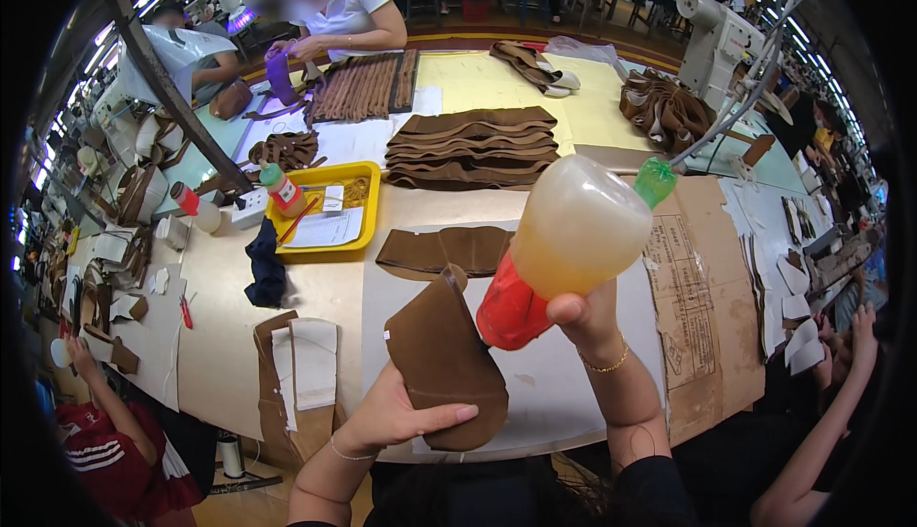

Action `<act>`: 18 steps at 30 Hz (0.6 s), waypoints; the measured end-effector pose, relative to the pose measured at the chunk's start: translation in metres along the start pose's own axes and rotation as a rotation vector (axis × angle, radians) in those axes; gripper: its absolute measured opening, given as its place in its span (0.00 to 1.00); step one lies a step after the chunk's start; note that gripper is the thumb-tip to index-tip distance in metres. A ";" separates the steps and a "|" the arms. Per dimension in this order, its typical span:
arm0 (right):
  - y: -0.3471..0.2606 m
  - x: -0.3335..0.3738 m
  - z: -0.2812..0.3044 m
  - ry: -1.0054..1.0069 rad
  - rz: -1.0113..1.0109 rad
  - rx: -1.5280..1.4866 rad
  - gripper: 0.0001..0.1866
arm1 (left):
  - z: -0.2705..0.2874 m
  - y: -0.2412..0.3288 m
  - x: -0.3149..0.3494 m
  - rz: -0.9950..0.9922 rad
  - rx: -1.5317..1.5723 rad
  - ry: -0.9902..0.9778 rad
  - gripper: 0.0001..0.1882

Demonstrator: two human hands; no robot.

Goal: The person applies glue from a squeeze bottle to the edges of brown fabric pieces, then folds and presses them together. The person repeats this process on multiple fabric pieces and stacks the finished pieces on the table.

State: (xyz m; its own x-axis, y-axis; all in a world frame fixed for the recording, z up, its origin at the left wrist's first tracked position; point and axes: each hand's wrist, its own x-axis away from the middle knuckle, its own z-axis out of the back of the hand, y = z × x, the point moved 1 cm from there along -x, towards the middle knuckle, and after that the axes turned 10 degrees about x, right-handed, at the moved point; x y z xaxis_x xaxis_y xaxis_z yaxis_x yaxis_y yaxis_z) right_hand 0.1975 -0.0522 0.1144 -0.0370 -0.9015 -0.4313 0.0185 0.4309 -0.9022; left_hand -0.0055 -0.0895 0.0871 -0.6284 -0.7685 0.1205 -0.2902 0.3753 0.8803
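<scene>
My left hand (396, 420) grips a brown leather piece (444, 360) from below, the thumb lying across its face. In my right hand (594, 322) is a squeeze bottle (585, 226), cloudy and partly filled with yellowish liquid, with a red lower part. The bottle is tipped over, its red end down against the right edge of the leather piece; its tip is hardly visible. Just beyond, another brown leather strip (444, 250) lies on the white sheet (564, 403). A stack of wavy brown leather strips (473, 150) lies farther back.
Left of centre stands a yellow tray (371, 204) holding a bottle (282, 188), papers and a red pen. A dark cloth (266, 264) lies beside it. Flat cardboard (702, 307) covers the right side. A sewing machine (721, 45) stands at the far right; a person (353, 7) works opposite.
</scene>
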 end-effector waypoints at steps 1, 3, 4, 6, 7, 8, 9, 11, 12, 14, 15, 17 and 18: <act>0.001 0.003 0.001 0.000 -0.013 0.001 0.40 | 0.000 0.000 0.000 -0.004 0.016 0.000 0.31; 0.006 0.012 0.003 -0.001 -0.041 0.001 0.42 | 0.002 -0.001 0.000 -0.008 0.029 0.013 0.31; 0.006 0.017 0.004 -0.015 -0.081 -0.011 0.42 | 0.003 -0.002 0.000 -0.010 0.035 0.019 0.31; 0.006 0.026 0.006 -0.049 -0.154 -0.036 0.43 | 0.002 -0.001 0.001 -0.059 0.042 0.077 0.29; 0.006 0.029 0.009 -0.077 -0.181 -0.041 0.44 | 0.001 -0.001 0.001 -0.083 0.045 0.106 0.28; 0.004 0.031 0.011 -0.066 -0.201 -0.034 0.47 | 0.003 -0.001 0.001 -0.063 0.064 0.116 0.27; 0.003 0.032 0.013 -0.054 -0.220 -0.028 0.51 | 0.006 -0.004 0.003 -0.043 0.082 0.126 0.25; 0.001 0.029 0.015 0.010 -0.219 -0.098 0.53 | 0.009 -0.007 0.006 -0.029 0.130 0.155 0.23; 0.001 0.025 0.015 0.061 -0.198 -0.175 0.52 | 0.010 -0.009 0.008 -0.035 0.159 0.173 0.22; 0.000 0.018 0.016 0.139 -0.144 -0.243 0.50 | 0.010 -0.007 0.006 -0.063 0.129 0.187 0.22; 0.000 0.013 0.016 0.167 -0.113 -0.234 0.50 | 0.007 -0.006 0.006 -0.085 0.069 0.183 0.23; 0.000 0.007 0.019 0.194 -0.039 -0.194 0.49 | 0.003 -0.003 0.004 -0.115 -0.001 0.150 0.25; -0.001 0.004 0.019 0.195 -0.022 -0.164 0.49 | 0.001 0.001 0.003 -0.085 -0.020 0.114 0.25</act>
State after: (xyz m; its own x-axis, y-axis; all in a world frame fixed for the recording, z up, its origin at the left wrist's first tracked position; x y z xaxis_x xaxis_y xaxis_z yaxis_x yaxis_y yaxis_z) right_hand 0.2160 -0.0575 0.1136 -0.2277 -0.8925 -0.3895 -0.1466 0.4268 -0.8924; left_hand -0.0082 -0.0910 0.0880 -0.5160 -0.8514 0.0948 -0.3239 0.2964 0.8985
